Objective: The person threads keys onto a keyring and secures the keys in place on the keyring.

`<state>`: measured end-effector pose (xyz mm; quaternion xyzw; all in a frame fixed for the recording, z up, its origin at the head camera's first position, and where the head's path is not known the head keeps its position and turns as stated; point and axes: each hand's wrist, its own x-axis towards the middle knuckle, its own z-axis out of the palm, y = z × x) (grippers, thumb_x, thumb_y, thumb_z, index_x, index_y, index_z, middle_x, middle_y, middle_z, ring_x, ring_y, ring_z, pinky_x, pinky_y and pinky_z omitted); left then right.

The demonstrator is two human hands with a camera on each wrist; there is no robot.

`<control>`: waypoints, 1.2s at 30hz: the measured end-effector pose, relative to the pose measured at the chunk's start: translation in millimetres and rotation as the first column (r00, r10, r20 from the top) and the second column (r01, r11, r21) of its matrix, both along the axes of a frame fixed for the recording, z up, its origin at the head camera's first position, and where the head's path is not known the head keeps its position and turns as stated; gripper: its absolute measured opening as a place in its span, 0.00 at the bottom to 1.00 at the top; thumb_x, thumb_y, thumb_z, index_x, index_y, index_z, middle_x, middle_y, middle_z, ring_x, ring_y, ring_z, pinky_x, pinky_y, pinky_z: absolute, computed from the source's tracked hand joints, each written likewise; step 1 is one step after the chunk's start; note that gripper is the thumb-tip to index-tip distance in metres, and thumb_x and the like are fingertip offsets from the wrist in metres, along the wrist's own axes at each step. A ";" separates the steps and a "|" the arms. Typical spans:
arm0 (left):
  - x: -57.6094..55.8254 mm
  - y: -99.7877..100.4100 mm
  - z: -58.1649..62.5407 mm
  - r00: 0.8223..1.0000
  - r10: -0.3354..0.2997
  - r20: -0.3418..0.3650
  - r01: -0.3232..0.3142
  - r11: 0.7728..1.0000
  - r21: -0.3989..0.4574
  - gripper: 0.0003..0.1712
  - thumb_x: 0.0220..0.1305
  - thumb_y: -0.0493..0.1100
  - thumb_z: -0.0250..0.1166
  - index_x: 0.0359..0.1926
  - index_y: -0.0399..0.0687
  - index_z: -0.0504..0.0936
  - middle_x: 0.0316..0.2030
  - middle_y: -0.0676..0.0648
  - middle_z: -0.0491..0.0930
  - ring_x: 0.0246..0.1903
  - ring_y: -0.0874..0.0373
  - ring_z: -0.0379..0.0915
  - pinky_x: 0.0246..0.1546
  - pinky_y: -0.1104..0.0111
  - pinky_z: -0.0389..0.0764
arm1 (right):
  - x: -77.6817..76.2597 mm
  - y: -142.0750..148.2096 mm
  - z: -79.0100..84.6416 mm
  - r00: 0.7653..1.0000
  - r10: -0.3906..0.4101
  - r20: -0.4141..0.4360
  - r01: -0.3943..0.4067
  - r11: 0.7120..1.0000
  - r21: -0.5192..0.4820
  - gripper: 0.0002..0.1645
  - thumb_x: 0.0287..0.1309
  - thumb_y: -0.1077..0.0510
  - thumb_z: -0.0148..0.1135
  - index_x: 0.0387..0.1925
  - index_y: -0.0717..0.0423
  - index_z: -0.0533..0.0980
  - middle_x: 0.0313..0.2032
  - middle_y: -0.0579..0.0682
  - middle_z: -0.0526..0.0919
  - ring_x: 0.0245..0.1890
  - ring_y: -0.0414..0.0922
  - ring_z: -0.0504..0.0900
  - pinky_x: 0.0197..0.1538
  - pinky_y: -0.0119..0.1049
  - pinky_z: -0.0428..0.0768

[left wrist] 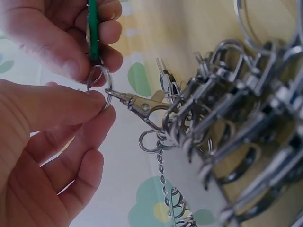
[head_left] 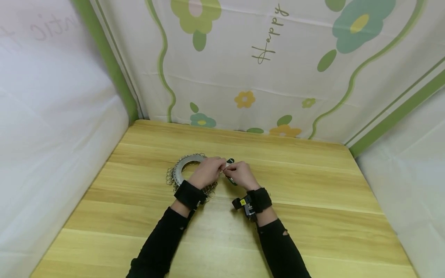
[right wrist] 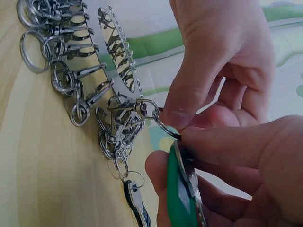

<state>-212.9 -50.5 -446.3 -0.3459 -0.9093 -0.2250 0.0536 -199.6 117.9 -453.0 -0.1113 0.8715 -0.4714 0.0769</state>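
A flat metal hoop (head_left: 179, 170) carries several snap clips and split rings around its edge and lies partly under my left forearm. My left hand (head_left: 208, 172) pinches a small split ring (left wrist: 110, 78), which meets the tip of one clip (left wrist: 147, 108) on the hoop. Close by, my right hand (head_left: 241, 175) grips a green-edged piece with a metal key-like part (right wrist: 173, 198), joined to that ring; the fingers hide some of it. In the right wrist view, a dark-headed key (right wrist: 135, 201) hangs from another ring.
The wooden table (head_left: 313, 216) stretches around both hands. A flower-print cloth wall (head_left: 215, 85) stands behind it, with plain white cloth (head_left: 62, 116) on the left. A fine chain (left wrist: 162, 172) dangles from the hoop in the left wrist view.
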 end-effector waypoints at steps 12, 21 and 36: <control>-2.2 -0.9 -0.1 0.986 0.049 0.159 -0.049 0.999 -0.004 0.06 0.66 0.35 0.58 0.32 0.48 0.76 0.27 0.52 0.73 0.24 0.60 0.66 0.29 0.68 0.69 | -0.3 -3.4 -1.3 1.000 -0.003 0.016 0.002 0.999 0.048 0.11 0.64 0.59 0.58 0.32 0.58 0.84 0.25 0.51 0.80 0.16 0.41 0.67 0.22 0.33 0.66; -5.9 -8.0 -2.6 0.981 0.052 0.185 -0.039 0.997 -0.069 0.13 0.66 0.34 0.54 0.25 0.44 0.80 0.18 0.52 0.71 0.16 0.61 0.62 0.22 0.70 0.64 | -1.4 -2.0 -4.6 0.999 -0.045 0.008 0.045 0.997 0.059 0.10 0.64 0.58 0.58 0.36 0.56 0.85 0.33 0.48 0.83 0.21 0.43 0.73 0.25 0.34 0.69; -4.2 -6.5 1.7 0.976 0.080 0.201 -0.066 0.995 -0.080 0.11 0.65 0.37 0.55 0.25 0.50 0.75 0.22 0.52 0.71 0.19 0.61 0.65 0.25 0.70 0.68 | -1.6 0.1 -3.4 0.999 -0.010 0.036 0.010 1.000 0.020 0.09 0.63 0.57 0.59 0.37 0.51 0.85 0.34 0.48 0.83 0.24 0.42 0.74 0.26 0.34 0.71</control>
